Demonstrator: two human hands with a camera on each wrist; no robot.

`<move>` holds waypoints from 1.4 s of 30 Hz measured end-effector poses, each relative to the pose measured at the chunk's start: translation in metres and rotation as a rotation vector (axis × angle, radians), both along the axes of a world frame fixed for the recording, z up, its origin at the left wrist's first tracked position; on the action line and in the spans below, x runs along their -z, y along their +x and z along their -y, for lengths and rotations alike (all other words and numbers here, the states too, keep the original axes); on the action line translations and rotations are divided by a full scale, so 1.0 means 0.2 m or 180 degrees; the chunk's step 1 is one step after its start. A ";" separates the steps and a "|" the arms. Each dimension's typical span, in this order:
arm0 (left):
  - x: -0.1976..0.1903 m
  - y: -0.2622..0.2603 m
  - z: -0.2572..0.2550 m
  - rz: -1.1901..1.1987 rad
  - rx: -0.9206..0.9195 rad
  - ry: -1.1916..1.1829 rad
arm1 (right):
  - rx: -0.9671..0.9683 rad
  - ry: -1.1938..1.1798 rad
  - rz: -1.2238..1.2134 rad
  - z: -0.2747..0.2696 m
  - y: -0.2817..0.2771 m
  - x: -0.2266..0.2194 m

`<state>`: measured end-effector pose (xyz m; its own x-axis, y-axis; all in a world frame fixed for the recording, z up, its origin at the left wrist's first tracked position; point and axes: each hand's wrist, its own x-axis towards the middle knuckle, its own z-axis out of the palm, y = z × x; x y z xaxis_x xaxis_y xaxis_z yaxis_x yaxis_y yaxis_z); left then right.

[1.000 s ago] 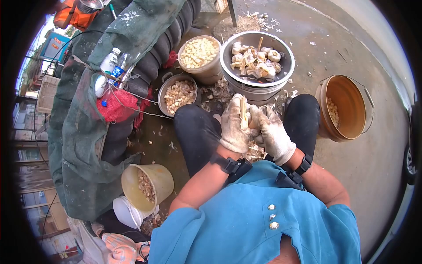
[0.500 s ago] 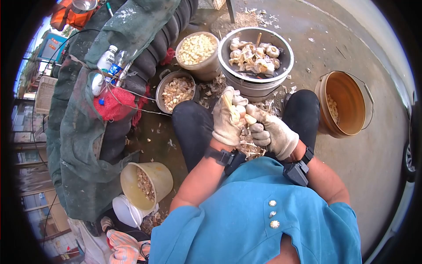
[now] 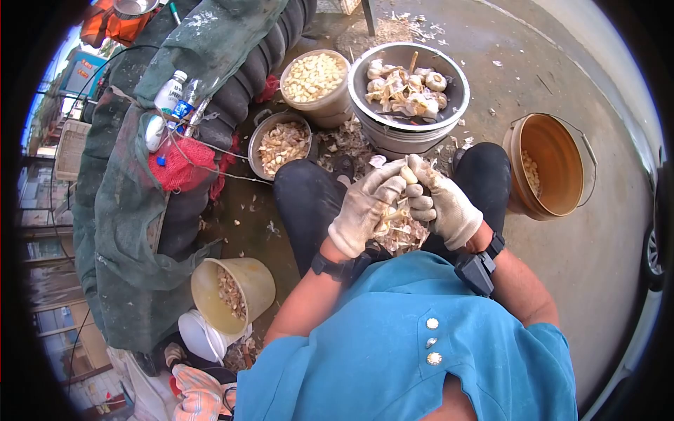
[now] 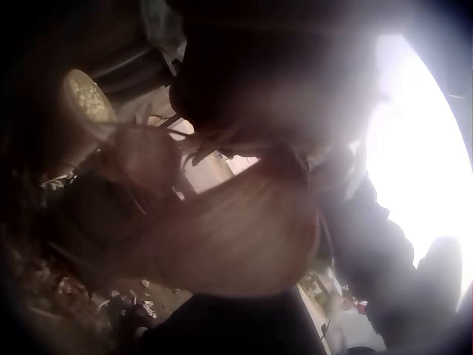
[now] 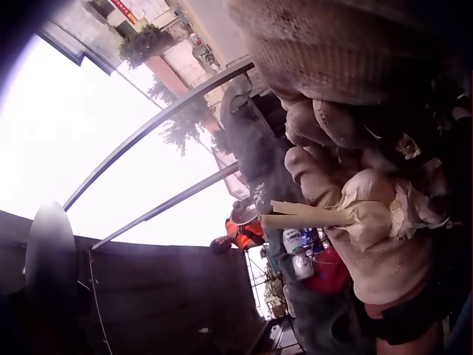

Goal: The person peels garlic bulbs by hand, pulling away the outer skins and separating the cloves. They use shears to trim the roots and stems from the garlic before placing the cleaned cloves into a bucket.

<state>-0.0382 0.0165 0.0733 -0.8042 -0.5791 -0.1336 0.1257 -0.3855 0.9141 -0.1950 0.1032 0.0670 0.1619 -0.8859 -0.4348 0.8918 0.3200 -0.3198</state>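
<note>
Both hands wear off-white work gloves and meet above the lap in the head view. My left hand (image 3: pixel 361 214) grips a partly broken garlic bulb in its lower fingers. The bulb's dry stalk (image 5: pixel 314 215) and a few cloves still attached show in the right wrist view. Between the fingertips of both hands sits a pale garlic clove (image 3: pixel 408 175). My right hand (image 3: pixel 453 210) pinches that clove with thumb and forefinger, its other fingers curled. Large and blurred, a clove in its skin (image 4: pixel 244 233) fills the left wrist view. Loose garlic skins (image 3: pixel 404 237) lie below the hands.
Ahead stands a metal basin (image 3: pixel 462 88) of whole bulbs on a bucket. Left of it are a tub (image 3: pixel 323 112) of peeled cloves and a pot (image 3: pixel 257 140) of cloves. A brown bucket (image 3: pixel 565 168) lies at right, a tilted cream bucket (image 3: pixel 263 288) at lower left.
The left hand has turned over from cupping the bulb, its stalk now lower. The right hand has come away from the bulb with a clove, which both hands' fingertips now meet at.
</note>
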 end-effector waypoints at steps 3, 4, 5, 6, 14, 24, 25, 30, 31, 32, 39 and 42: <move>0.01 -0.02 -0.03 -0.0405 0.0045 0.0874 | 0.0268 0.0065 -0.0379 0.00 0.05 -0.04; 0.02 -0.03 -0.03 -0.0407 0.0044 0.0874 | 0.0256 0.0007 -0.0721 0.00 0.06 0.00; 0.04 -0.04 -0.03 -0.0289 -0.0039 0.0906 | 0.0255 0.0007 -0.0721 0.00 0.07 0.03; 0.06 -0.04 -0.03 -0.0171 -0.0123 0.0938 | 0.0236 0.0053 -0.0887 0.00 0.08 0.06; 0.03 0.02 0.02 0.0495 -0.0339 -0.0381 | -0.0753 -0.0195 -0.3918 -0.05 -0.04 -0.14; 0.08 0.08 0.06 0.0546 -0.0038 -0.0715 | -0.1078 -0.1076 -0.5172 -0.07 -0.07 -0.15; 0.08 0.08 0.07 0.0454 -0.0039 -0.0718 | -0.1079 -0.1075 -0.5169 -0.07 -0.07 -0.15; -0.05 0.12 0.09 0.0633 0.0377 -0.0512 | -0.1409 -0.1221 -0.4922 -0.08 -0.10 -0.11; -0.06 0.12 0.09 0.0832 0.0537 -0.0378 | -0.1403 -0.1215 -0.4924 -0.07 -0.10 -0.13; -0.05 0.12 0.09 0.0834 0.0544 -0.0376 | -0.1545 -0.1059 -0.4729 -0.07 -0.10 -0.17; -0.05 0.11 0.08 0.0323 0.0487 0.0447 | -0.1255 -0.0818 -0.4319 -0.08 -0.08 -0.11; -0.02 0.10 0.07 0.0456 0.0326 0.0515 | -0.1436 -0.0603 -0.4267 -0.08 -0.09 -0.12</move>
<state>-0.0174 0.0030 0.0776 -0.8238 -0.4573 -0.3350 -0.0480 -0.5325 0.8451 -0.2124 0.1185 0.0916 0.0088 -0.9310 -0.3650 -0.2788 0.3482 -0.8950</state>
